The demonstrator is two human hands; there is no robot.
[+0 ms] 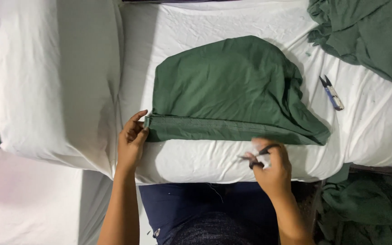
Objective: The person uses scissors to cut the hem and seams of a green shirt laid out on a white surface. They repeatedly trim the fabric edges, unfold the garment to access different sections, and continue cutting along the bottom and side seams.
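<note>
A: Because the folded hem needed holding flat, what did the left hand (pixel 131 140) do?
B: It pinched the left end of the green cloth piece (pixel 232 93) on the white table (pixel 69 68).
A: And right of the cloth's hem?
B: The right hand (pixel 271 165) gripped small thread snips (pixel 256 156), ready below that edge. Spare blue-handled snips (pixel 331 93) lay beyond the cloth.

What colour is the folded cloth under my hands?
Dark green: the folded cloth shows best in the head view, lying on white sheeting.
</note>
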